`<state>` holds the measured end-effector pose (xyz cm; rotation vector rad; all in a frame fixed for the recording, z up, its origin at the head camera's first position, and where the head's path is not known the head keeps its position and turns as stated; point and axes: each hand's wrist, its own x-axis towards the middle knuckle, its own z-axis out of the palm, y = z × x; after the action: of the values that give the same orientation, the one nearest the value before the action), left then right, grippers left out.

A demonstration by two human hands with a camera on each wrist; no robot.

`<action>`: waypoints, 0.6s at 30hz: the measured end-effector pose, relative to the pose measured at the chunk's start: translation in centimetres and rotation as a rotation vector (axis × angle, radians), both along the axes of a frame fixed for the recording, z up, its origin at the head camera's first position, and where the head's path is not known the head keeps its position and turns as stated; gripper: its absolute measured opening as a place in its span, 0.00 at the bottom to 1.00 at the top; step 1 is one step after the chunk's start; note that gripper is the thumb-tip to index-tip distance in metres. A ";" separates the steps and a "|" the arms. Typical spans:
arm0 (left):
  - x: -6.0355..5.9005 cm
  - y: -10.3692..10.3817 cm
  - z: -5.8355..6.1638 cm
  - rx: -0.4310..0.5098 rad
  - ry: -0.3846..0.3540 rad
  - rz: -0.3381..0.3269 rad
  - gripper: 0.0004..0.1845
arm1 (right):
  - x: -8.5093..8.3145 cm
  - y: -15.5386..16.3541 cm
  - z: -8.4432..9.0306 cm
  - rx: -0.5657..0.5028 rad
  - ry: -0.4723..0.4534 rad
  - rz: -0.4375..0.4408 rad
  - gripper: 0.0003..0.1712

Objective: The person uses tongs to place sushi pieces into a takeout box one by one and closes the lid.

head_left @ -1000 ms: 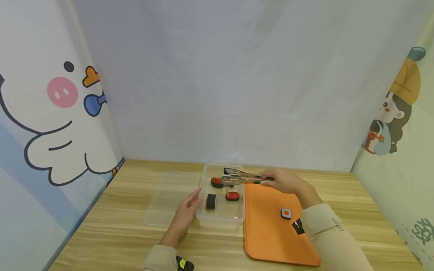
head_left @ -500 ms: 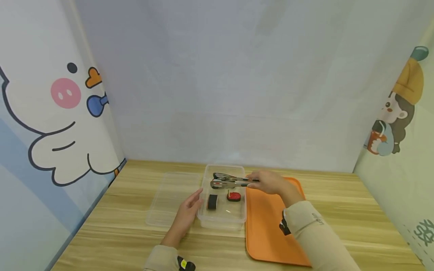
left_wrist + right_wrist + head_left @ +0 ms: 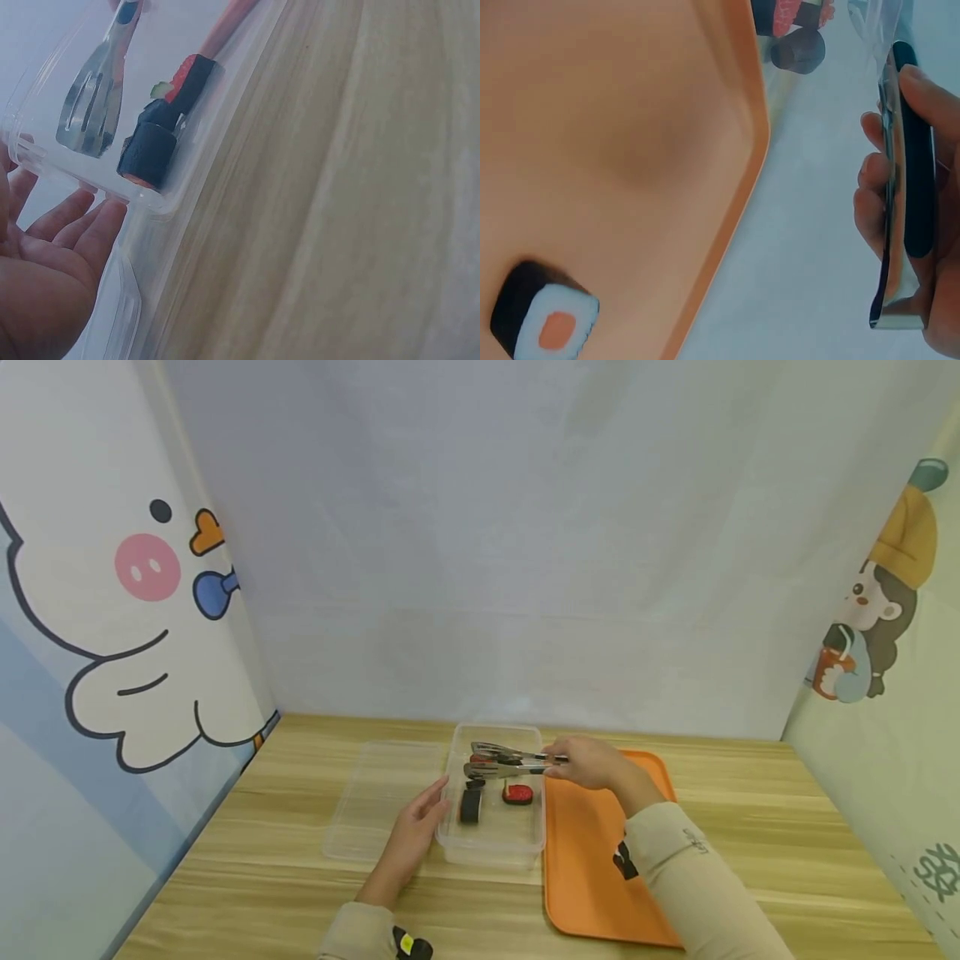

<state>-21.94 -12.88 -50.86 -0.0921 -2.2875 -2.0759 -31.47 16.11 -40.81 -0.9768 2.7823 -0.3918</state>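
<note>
At lower centre of the frame, touching the clear box point(image 3: 491, 855) with the unclenched left hand point(image 3: 414, 825). Farther back, over the box, gripping tongs point(image 3: 497, 770) in the right hand point(image 3: 594, 763) beyond a dark roll point(image 3: 471, 807), perhaps around a half-hidden red-topped piece point(image 3: 482, 759).

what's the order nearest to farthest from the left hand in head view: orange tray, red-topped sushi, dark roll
From the left hand:
1. Dark roll: inside the clear box, on its left
2. Red-topped sushi: same box, toward its right
3. Orange tray: outside, right of the box
</note>
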 end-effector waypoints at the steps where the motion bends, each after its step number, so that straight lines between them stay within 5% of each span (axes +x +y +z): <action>1: 0.0 0.0 0.0 0.001 0.002 -0.003 0.24 | 0.1 0.1 0.1 -0.005 -0.002 -0.005 0.25; 18: 0.1 0.0 -0.1 0.015 0.011 0.012 0.24 | 1.6 3.9 1.7 -0.058 0.025 -0.063 0.25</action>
<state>-21.80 -12.84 -50.95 -0.0883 -2.2608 -2.0808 -29.83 20.02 -39.09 -0.9134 2.8452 -0.4743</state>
